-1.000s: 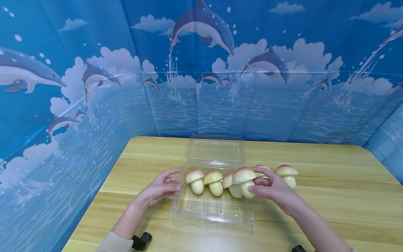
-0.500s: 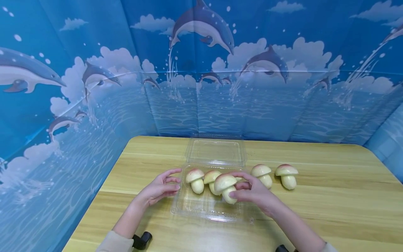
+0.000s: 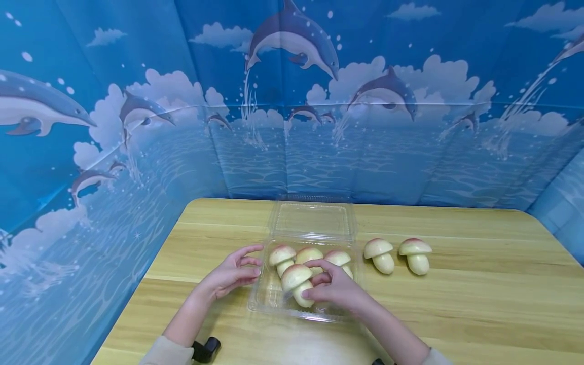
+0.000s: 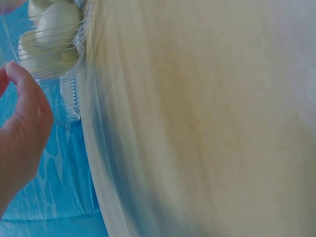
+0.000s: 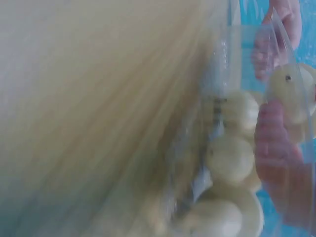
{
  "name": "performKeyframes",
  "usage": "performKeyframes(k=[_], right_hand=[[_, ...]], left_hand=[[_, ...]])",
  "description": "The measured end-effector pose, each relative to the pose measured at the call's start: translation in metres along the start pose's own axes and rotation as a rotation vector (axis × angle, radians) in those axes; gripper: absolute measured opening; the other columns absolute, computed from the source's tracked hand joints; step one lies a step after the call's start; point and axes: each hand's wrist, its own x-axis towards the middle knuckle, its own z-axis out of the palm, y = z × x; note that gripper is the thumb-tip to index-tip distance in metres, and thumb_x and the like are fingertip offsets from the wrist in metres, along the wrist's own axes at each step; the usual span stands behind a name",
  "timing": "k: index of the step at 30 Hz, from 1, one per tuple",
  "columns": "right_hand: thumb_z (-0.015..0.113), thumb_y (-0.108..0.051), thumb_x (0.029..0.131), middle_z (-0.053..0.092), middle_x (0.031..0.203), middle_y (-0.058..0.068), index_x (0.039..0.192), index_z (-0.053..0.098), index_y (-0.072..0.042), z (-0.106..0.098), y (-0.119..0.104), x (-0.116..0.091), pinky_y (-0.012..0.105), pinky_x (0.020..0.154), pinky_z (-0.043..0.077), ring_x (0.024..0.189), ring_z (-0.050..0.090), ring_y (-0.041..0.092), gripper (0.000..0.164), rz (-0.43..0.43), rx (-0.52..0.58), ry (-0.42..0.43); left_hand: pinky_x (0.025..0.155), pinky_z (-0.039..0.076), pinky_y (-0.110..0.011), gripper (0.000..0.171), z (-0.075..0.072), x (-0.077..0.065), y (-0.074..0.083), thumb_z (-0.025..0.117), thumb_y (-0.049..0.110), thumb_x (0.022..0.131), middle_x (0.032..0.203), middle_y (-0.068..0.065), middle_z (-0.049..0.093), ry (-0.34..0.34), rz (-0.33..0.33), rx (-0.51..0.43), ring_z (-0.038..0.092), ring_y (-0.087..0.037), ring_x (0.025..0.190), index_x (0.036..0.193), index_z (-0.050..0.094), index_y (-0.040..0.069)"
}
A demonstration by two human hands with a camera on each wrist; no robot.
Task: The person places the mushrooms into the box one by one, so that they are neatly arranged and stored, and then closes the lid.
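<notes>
A mushroom (image 3: pixel 295 278) with a pale stem and pinkish cap is pinched between the thumb and fingers of my right hand (image 3: pixel 336 288), over the front part of a clear plastic box (image 3: pixel 319 315). Behind it in the box, three more mushrooms stand in a row: one at the left (image 3: pixel 281 252), a middle one (image 3: pixel 310 254) partly covered by my right fingers, and one at the right (image 3: pixel 337 257). My left hand (image 3: pixel 237 271) lies at the box's left rim with its fingers loosely bent; whether they touch it I cannot tell. In the right wrist view the held mushroom (image 5: pixel 289 91) appears through the clear wall.
The box's clear lid (image 3: pixel 314 219) lies folded back behind it. Two mushrooms, a nearer one (image 3: pixel 379 256) and a farther one (image 3: pixel 416 256), stand on the wooden table (image 3: pixel 479 284) right of the box. A blue dolphin-print curtain (image 3: pixel 292 152) hangs behind the table.
My right hand has carried the held mushroom left and toward me, from the box's right side to its front left, uncovering the right mushroom in the row. My left hand has stayed put.
</notes>
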Motion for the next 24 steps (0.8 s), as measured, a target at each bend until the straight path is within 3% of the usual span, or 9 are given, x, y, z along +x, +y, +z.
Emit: performKeyframes(k=[11,24], right_hand=[[0.074,-0.004,0.073,0.059,0.084,0.009,0.129,0.045,0.002,0.022,0.011,0.014,0.028,0.062,0.05,0.07,0.059,0.015,0.064,-0.025,-0.036,-0.01],[0.075,-0.003,0.071,0.059,0.085,0.012,0.13,0.045,0.002,0.033,0.015,0.022,0.033,0.063,0.052,0.069,0.062,0.017,0.066,-0.026,-0.074,-0.003]], left_hand=[[0.07,0.052,-0.023,0.069,0.002,0.001,0.0,0.061,-0.004,0.084,0.106,-0.01,0.052,0.009,-0.001,-0.006,0.057,-0.01,0.076,0.144,0.026,0.001],[0.07,0.052,-0.022,0.07,-0.001,0.002,-0.002,0.062,-0.003,0.084,0.107,-0.01,0.052,0.002,-0.006,-0.016,0.057,-0.01,0.075,0.144,0.026,0.002]])
